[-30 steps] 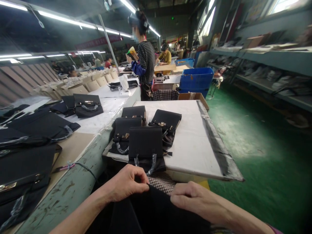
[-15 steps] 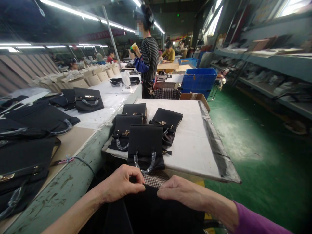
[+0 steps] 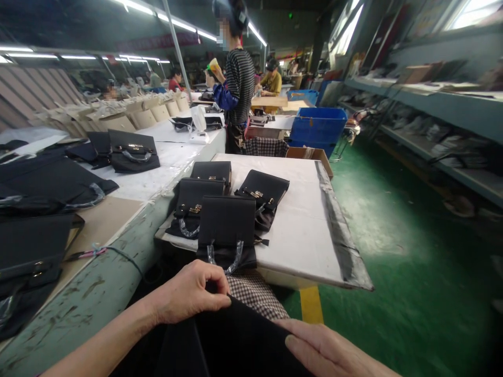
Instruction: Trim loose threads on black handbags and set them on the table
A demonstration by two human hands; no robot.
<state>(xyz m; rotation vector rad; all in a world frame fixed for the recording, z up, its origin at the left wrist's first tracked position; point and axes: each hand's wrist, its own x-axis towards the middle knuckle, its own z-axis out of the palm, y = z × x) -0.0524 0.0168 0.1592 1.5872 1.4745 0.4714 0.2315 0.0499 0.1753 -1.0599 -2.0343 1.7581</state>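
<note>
Hands (image 3: 192, 293) (image 3: 330, 343) hold black material (image 3: 243, 335); red banner (image 3: 161, 41) unreadable

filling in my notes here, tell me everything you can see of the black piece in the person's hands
The black piece looks matte and plain, perhaps fabric or soft leather-like sheet; which, I cannot tell. Its upper edge slants down from the left hand, pinching it between thumb and forefinger, to the right hand, which grips farther along. A crease or seam shows at left; its lower part runs out of view.

Matt black material (image 3: 247, 340), glossy plastic-wrapped handles (image 3: 238, 255); shiny metal clasps (image 3: 195, 209)
</note>
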